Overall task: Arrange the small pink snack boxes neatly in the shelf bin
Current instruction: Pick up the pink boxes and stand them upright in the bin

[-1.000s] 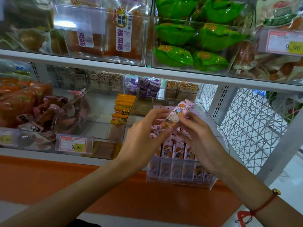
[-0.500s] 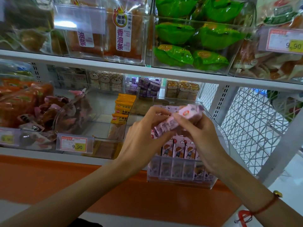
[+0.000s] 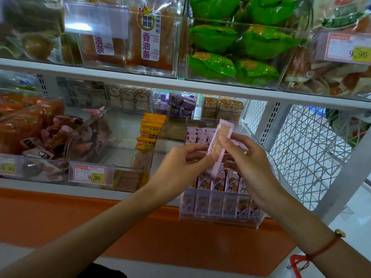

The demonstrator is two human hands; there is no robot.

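Head view: left hand (image 3: 180, 163) and right hand (image 3: 247, 157) each pinch one slim pink cardboard snack box (image 3: 219, 145), long axis near-upright, above the clear plastic shelf bin (image 3: 220, 221); both hands equally near.

Single head-worn wide-angle view, no second camera to overlap. Looks forward and slightly down at the middle shelf (image 3: 180, 85) from close range, arm's reach. Both forearms enter from the bottom edge, the clear bin (image 3: 218, 221) sits just right of centre. Frame edges bend; upper shelf row fills the top.
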